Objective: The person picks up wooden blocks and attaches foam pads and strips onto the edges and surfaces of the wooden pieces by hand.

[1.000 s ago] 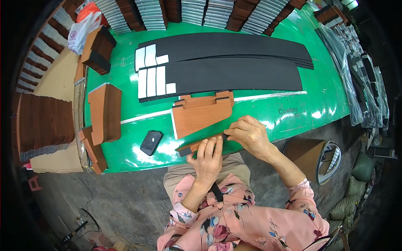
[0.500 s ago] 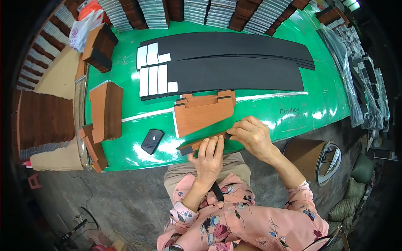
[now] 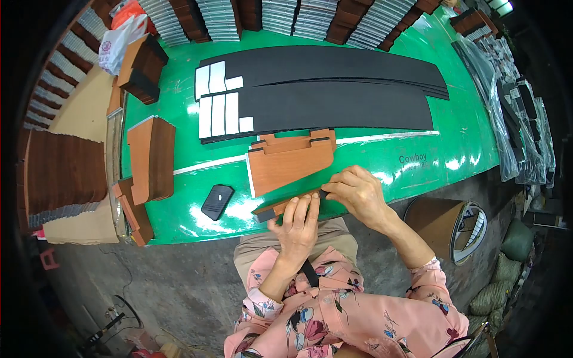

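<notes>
A thin wood-grain panel (image 3: 283,207) stands on its narrow edge at the front of the green table. My left hand (image 3: 295,230) is closed round its middle, fingers over the far side. On the panel's left end there is a dark grey foam patch (image 3: 265,215). My right hand (image 3: 361,196) pinches a small black piece (image 3: 323,194) at the panel's right end; fingers partly hide it. Just beyond lies a short stack of wood-grain panels (image 3: 290,164) with notched top edges. Black foam sheets (image 3: 340,104) with white backing at their left end lie behind that stack.
To the left are a small black box-like object (image 3: 217,201) and stacks of wood-grain panels (image 3: 152,160). More panel stacks line the back. Plastic-wrapped parts (image 3: 525,119) sit along the right edge. A brown bin (image 3: 434,224) stands on the floor beside the table.
</notes>
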`<control>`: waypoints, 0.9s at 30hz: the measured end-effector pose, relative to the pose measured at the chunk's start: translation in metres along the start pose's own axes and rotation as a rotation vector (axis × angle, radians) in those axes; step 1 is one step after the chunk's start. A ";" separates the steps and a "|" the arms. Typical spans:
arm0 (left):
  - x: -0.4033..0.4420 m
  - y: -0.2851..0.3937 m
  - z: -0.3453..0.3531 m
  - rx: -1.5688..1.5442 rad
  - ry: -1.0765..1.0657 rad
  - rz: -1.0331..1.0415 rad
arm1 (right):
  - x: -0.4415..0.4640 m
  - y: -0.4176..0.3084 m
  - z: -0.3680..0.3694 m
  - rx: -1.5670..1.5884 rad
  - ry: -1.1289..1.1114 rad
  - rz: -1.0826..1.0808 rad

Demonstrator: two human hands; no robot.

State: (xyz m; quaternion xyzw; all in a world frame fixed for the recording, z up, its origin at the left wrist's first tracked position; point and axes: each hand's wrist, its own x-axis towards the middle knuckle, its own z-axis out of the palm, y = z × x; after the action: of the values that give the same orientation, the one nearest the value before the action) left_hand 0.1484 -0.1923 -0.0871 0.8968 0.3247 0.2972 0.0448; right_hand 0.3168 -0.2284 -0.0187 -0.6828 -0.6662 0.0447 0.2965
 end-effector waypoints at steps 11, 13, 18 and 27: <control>0.001 0.000 0.000 0.000 0.015 0.000 | 0.001 0.000 -0.001 -0.003 -0.018 0.000; 0.001 0.000 0.000 0.002 0.016 0.001 | 0.001 0.000 -0.002 0.000 -0.024 0.002; 0.000 0.000 0.001 0.007 0.020 0.006 | 0.000 0.001 -0.001 -0.006 -0.026 -0.001; 0.001 0.000 0.000 0.002 0.011 0.005 | 0.000 -0.002 -0.001 -0.008 -0.019 0.010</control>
State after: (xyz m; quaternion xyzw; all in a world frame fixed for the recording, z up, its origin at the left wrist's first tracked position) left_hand 0.1489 -0.1920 -0.0868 0.8961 0.3229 0.3018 0.0416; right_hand 0.3158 -0.2288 -0.0168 -0.6869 -0.6657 0.0501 0.2871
